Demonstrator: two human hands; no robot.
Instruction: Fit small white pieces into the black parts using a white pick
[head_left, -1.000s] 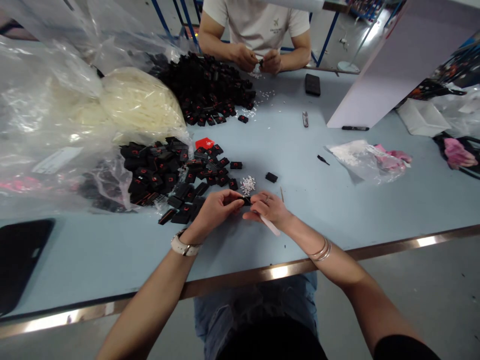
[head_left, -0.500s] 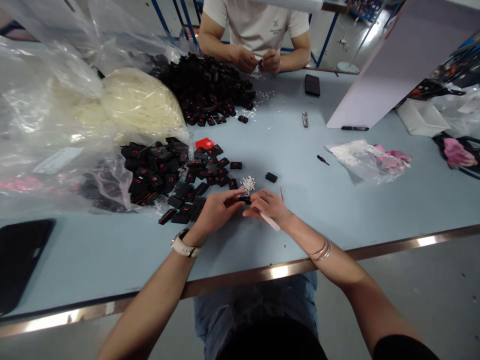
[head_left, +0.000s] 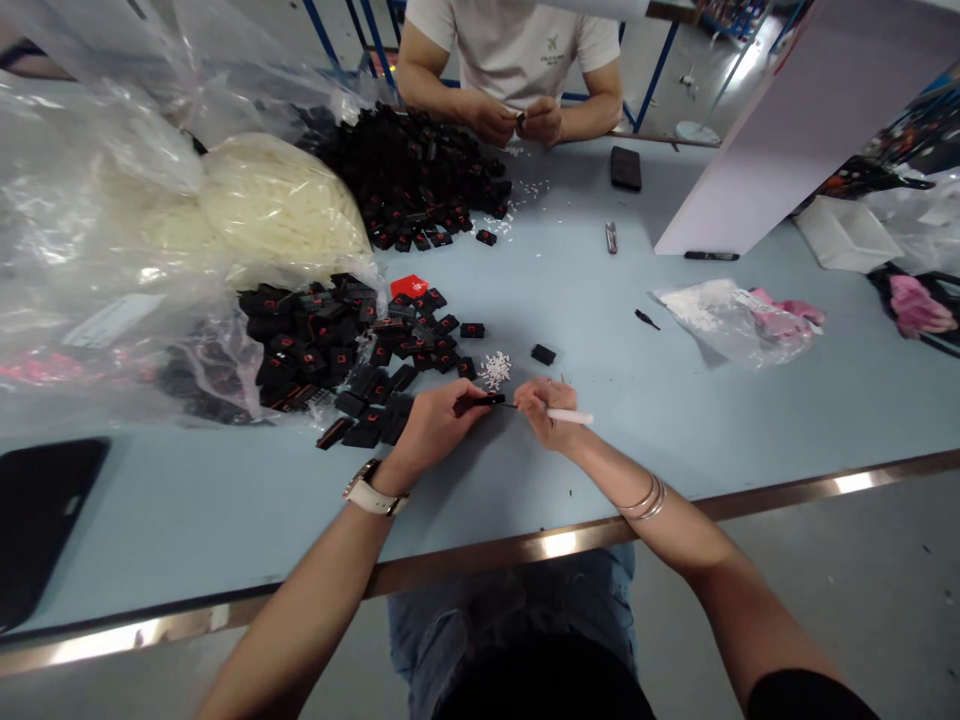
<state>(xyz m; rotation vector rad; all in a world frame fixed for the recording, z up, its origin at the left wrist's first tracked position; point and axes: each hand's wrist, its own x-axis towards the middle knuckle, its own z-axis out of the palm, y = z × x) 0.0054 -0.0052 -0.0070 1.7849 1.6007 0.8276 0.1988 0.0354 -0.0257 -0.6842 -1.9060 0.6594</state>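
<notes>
A small black part [head_left: 492, 400] is held above the near side of the worktop [head_left: 675, 420] by the left hand [head_left: 442, 422], whose fingers are clamped on its left end. A slender tool with a pale handle [head_left: 571, 416] is gripped in the fingers of the right hand [head_left: 550, 412], and its thin shaft is directed leftward at the free end of the part. Whether part and shaft are in contact cannot be made out.

A small heap of white pieces [head_left: 495, 370] is seen just beyond the part; a pile of black parts [head_left: 315, 335] is spread to the left, and a single black block [head_left: 543, 354] is set apart on the far side of the right hand.

The shaft could be deflected into the left fingers, which are nearly in line with it, if it were pushed too hard or off centre. The part could be twisted loose, since only one end appears to be pinched. The white pieces could be scattered by a dropped part or a brushing knuckle, so little clearance being left.
</notes>
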